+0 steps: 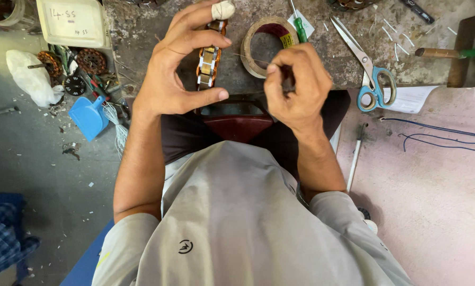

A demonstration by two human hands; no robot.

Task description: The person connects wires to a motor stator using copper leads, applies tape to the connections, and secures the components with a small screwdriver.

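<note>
Holding a ring-shaped motor stator of orange copper windings and pale steel laminations on edge over the near edge of the scarred grey workbench, seemingly so that its slots face the eyes. Left hand curling wide around that stator, bandaged forefinger on the top and thumb underneath, gripping it in a loose C rather than a fist. Right hand, just right of the stator, closing tightly on a slim dark tool; its working end and its kind cannot be told. A fine wire running from the pinched fingers toward the stator, probably kept taut for threading. Lying just behind the right hand, a brown roll of tape, seemingly within easy reach, with a green-handled screwdriver touching its far rim. Resting farther right of the stator, blue-handled steel scissors flat on the bench. Sitting well left of the stator on the floor, a small blue plastic scoop beside scattered dark round parts.
</note>
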